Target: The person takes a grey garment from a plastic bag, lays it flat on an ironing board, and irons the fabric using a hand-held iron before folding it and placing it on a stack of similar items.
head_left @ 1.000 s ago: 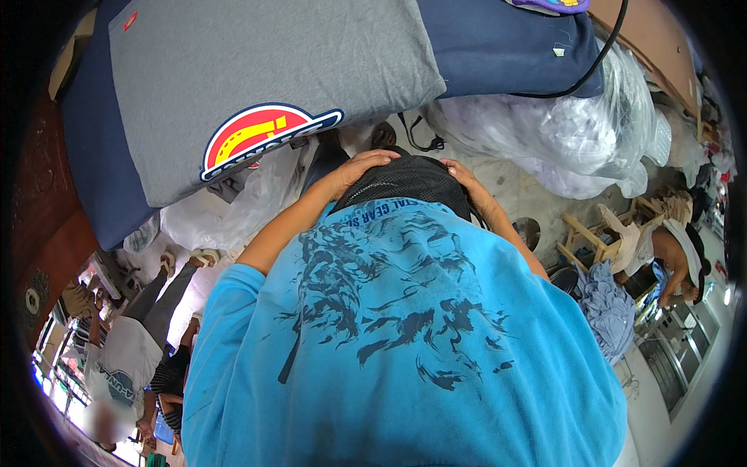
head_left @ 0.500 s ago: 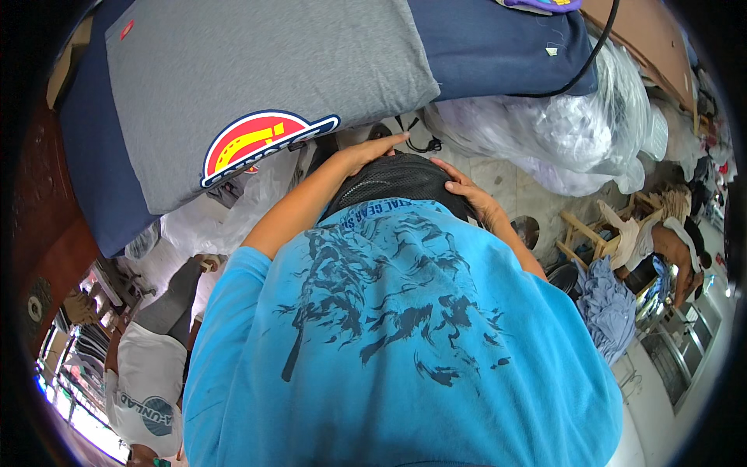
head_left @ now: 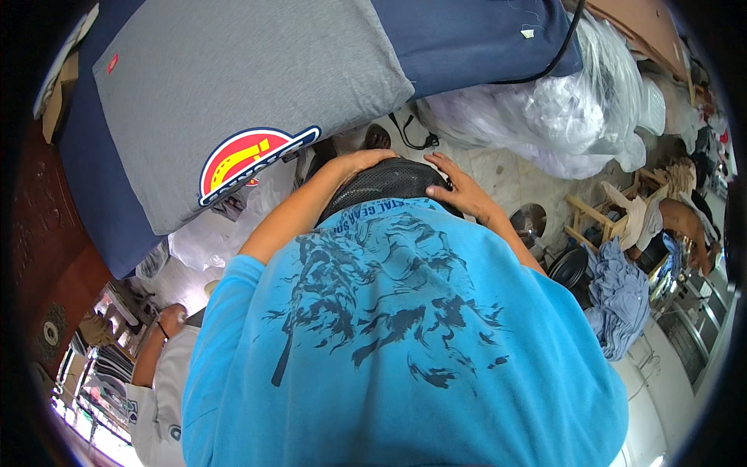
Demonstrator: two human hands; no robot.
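My bright blue T-shirt (head_left: 405, 335) with a dark print fills the lower half of the view. At its far edge sits a black mesh cloth (head_left: 385, 183) against my body. My left hand (head_left: 359, 163) curls over the cloth's top left edge. On the cloth's right side lies my right hand (head_left: 459, 187), fingers spread and pressing on it. Beyond my hands, a grey T-shirt (head_left: 249, 78) with a red and yellow badge print lies flat on a dark blue padded table (head_left: 482, 39).
Clear plastic bags of white garments (head_left: 560, 117) are piled at the right, with a black cable (head_left: 412, 136) on the floor beside them. A wooden stool (head_left: 599, 214) and a heap of blue cloth (head_left: 618, 292) stand further right. Another person in a grey shirt (head_left: 159, 373) is at the lower left.
Both hands stay on the black mesh cloth, barely shifted. The view has tilted a little, and the person at the lower left shows in a different spot.
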